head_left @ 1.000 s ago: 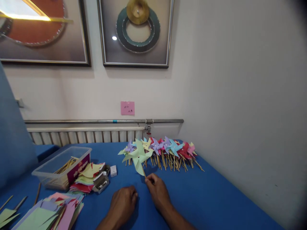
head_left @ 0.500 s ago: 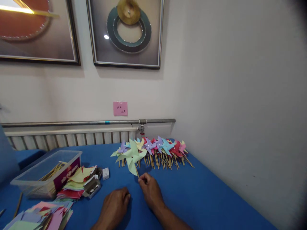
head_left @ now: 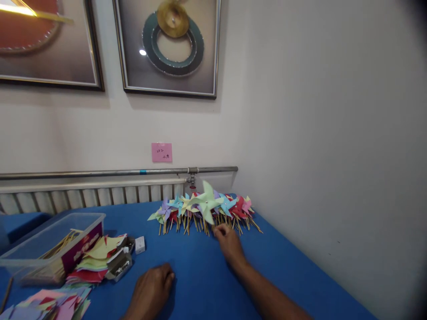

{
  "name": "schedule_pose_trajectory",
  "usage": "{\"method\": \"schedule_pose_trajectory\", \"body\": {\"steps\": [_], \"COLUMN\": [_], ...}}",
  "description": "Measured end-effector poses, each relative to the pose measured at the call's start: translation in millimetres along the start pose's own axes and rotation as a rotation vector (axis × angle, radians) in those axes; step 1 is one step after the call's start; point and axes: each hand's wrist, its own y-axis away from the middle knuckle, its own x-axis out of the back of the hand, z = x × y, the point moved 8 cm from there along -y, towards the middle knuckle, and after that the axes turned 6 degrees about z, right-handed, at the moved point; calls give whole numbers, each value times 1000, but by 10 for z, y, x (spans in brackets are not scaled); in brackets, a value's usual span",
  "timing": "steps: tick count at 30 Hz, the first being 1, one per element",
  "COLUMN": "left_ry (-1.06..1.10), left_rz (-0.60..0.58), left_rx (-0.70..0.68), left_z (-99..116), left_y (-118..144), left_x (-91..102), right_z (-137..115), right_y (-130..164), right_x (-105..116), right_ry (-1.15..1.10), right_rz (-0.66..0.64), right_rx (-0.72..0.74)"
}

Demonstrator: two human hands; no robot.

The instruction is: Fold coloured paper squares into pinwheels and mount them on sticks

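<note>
Head view: my right hand [head_left: 229,242] is holding a pale green pinwheel [head_left: 206,202] over the row of finished pinwheels [head_left: 203,211].

I am pinching the thin stick of the pale green pinwheel between my fingertips, arm stretched forward, and its paper wheel is standing just above the row, which is lying along the far edge of the blue counter [head_left: 287,271] below the radiator [head_left: 90,195]. My left hand [head_left: 150,291] is resting loosely curled on the counter, holding nothing, well apart from the row. To my left, a clear plastic box [head_left: 50,246] of sticks is sitting beside a stack of coloured paper squares [head_left: 96,262], with a small white box [head_left: 139,244] and a shiny open tin [head_left: 119,263] just next to them. More cut paper [head_left: 50,306] is lying at the near left corner.
</note>
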Motion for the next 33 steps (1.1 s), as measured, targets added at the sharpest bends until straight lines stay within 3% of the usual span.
{"method": "schedule_pose_trajectory", "body": {"steps": [5, 8, 15, 33], "left_ry": [-4, -24, -19, -42], "left_rz": [-21, -23, -73, -87], "left_rx": [7, 2, -6, -30], "left_z": [-7, -12, -55, -36], "left_y": [-22, -33, -46, -46], "left_x": [-28, -55, -148, -152], "right_z": [698, 1042, 1237, 1217], "right_y": [-365, -388, -400, -397], "right_x": [1041, 1342, 1281, 1303], "right_ry": [266, 383, 498, 611], "right_rz": [233, 258, 243, 240], "right_rx": [-194, -309, -377, -429]}}
